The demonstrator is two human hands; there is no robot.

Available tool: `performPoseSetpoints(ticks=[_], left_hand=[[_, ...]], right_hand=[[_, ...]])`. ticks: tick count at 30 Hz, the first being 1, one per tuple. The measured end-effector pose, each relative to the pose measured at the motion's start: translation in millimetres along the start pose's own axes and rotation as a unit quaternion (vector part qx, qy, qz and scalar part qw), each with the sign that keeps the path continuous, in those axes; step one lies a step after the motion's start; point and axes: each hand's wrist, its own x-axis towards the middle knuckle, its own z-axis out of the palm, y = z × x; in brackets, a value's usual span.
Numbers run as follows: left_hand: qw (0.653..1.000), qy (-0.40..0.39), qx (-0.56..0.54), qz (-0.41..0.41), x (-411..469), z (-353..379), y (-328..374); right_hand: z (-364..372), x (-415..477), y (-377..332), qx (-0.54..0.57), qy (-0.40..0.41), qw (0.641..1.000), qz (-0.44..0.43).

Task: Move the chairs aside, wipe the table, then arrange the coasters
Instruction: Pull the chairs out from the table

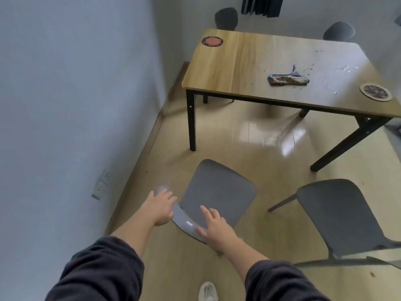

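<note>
Four grey chairs show in my feed. The nearest chair (217, 196) stands on the floor close to the left wall (65, 105), well apart from the table (238, 61), with its backrest toward me. My left hand (160, 207) is at the left end of that backrest, fingers stretched out rather than curled; blur keeps me from telling whether it touches. My right hand (214, 224) is at the right part of the backrest, fingers splayed and straight, gripping nothing.

A second chair (338, 216) stands to the right of the first, also off the table. The two far chairs (226, 18) sit tucked at the table's far side.

On the tabletop a crumpled patterned cloth (287, 79) lies right of centre, with crumbs (308, 68) and droplets (344, 68) scattered beyond it. A red coaster (212, 41) sits at the far left corner, and a patterned coaster (375, 92) lies by the near edge at the right. A pale shoe (208, 291) shows at the bottom.
</note>
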Motion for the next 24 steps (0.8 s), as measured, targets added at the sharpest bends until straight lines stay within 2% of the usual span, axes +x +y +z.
performPoseSetpoints(ticks=[3,6,12,16,24], left_hand=[[0.999,-0.038,0.018,-0.002,1.6,10.2,-3.0],[0.999,-0.017,0.041,-0.004,9.3,16.3,0.8],[0.995,0.005,0.099,-0.003,24.7,15.1,6.4],[0.998,0.011,0.055,-0.036,30.8,5.2,8.2],[0.997,0.015,-0.024,-0.077,64.7,-21.2,50.9]], right_hand=[[11.7,1.7,-2.2,-0.001,-0.064,0.998,0.013],[17.9,4.2,0.9,-0.041,-0.081,0.996,-0.001],[17.8,8.7,18.0,-0.120,-0.046,0.992,0.016],[1.6,17.1,23.1,-0.148,-0.009,0.989,0.011],[-54.4,37.2,63.0,-0.190,0.028,0.977,0.088]])
